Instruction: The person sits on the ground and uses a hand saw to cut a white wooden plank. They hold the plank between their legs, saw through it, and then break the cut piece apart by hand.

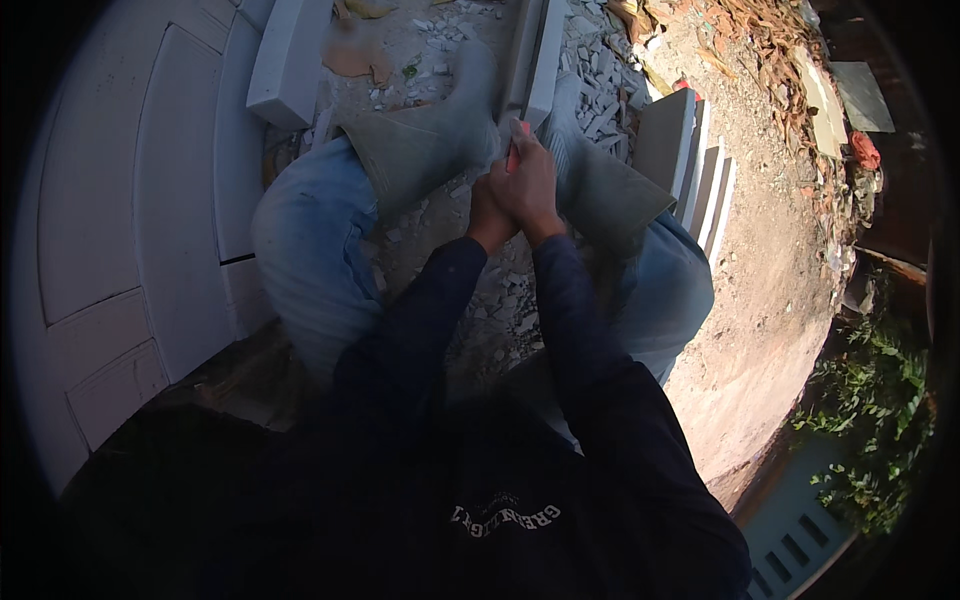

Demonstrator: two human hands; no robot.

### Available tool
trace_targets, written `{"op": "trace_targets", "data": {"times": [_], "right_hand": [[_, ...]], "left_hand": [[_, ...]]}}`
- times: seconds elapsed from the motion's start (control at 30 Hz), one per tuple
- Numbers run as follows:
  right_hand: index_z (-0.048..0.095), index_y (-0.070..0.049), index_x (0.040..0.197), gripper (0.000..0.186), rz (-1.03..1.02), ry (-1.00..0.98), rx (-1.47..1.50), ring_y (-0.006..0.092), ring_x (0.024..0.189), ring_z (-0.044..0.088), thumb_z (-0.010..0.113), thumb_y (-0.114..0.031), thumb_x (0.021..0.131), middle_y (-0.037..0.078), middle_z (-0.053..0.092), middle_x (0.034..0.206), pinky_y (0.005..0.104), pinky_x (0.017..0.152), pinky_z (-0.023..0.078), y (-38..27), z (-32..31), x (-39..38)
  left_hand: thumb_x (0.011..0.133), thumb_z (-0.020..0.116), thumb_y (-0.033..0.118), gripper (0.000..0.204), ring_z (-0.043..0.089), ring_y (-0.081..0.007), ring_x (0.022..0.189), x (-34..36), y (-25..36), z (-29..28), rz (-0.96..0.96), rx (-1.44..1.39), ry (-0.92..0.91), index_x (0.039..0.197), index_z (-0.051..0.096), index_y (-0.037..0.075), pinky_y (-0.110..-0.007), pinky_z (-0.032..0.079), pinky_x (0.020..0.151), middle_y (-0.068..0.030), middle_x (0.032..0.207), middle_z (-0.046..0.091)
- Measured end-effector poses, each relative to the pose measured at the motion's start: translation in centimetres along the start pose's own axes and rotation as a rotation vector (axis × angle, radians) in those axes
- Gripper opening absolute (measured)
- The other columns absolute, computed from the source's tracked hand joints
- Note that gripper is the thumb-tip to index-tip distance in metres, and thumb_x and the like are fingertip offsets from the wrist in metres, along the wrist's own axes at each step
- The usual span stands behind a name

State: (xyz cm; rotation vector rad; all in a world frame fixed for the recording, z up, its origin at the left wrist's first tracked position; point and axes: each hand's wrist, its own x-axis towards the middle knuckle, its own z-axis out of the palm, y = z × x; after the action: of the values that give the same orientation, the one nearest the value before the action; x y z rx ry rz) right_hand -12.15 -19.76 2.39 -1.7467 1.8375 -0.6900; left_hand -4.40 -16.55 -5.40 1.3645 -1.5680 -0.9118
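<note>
Red tool (pixel 513 157) is at the near end of the long pale bar (pixel 545 75), and only a small bit of it shows. The right hand (pixel 531 182) is just by that end of the bar, with its fingers curled tight round the red tool. The left hand (pixel 489 212) touches the right hand, and it is a bit farther from the bar. Its fingers are hidden, so I can't tell how far open it is or if it holds the tool too. The left boot (pixel 415 145) is to the left of the bar, and the right boot (pixel 610 198) is to the right of it. Small broken bits (pixel 605 120) lie on both sides of the bar. Left of the bar, past the left boot, is a thick white block (pixel 285 65). Right of the bar, past the right boot, flat slabs (pixel 665 140) stand side by side. Farther right of the bar, dry brown leaves (pixel 765 60) lie on the sunny ground (pixel 770 290)
</note>
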Motion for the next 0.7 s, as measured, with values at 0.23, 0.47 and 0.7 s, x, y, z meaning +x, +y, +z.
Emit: {"op": "trace_targets", "data": {"times": [0.23, 0.47, 0.7], "right_hand": [[0.052, 0.009, 0.141, 0.068, 0.018, -0.025, 0.100, 0.0481, 0.108, 0.065, 0.058, -0.005, 0.075, 0.037, 0.064, 0.115, 0.0486, 0.097, 0.051, -1.7, 1.3, -15.3], [0.056, 0.008, 0.138, 0.065, -0.042, 0.074, 0.051, 0.0459, 0.102, 0.066, 0.059, -0.009, 0.075, 0.035, 0.066, 0.107, 0.0478, 0.092, 0.051, 0.3, 0.0, -0.2], [0.055, 0.009, 0.138, 0.063, 0.002, -0.001, 0.127, 0.0464, 0.116, 0.064, 0.056, -0.005, 0.076, 0.035, 0.063, 0.123, 0.0449, 0.104, 0.048, -1.7, 0.8, -14.3]], "left_hand": [[0.082, 0.079, 0.023, 0.039, 0.071, -0.0374, 0.098, -13.0, 3.4, -3.5, -0.218, -0.074, -0.045, 0.109, 0.065, -0.001, -0.043, 0.056, 0.080, -0.0221, 0.095, 0.073], [0.077, 0.081, 0.025, 0.036, 0.072, -0.0401, 0.087, 0.3, -0.1, 1.1, -0.096, -0.045, -0.002, 0.099, 0.069, 0.000, -0.047, 0.057, 0.073, -0.0230, 0.086, 0.073], [0.080, 0.079, 0.028, 0.037, 0.072, -0.0371, 0.094, -13.1, 4.9, -3.6, -0.279, -0.062, -0.041, 0.102, 0.069, 0.000, -0.044, 0.057, 0.078, -0.0232, 0.094, 0.073]]}}
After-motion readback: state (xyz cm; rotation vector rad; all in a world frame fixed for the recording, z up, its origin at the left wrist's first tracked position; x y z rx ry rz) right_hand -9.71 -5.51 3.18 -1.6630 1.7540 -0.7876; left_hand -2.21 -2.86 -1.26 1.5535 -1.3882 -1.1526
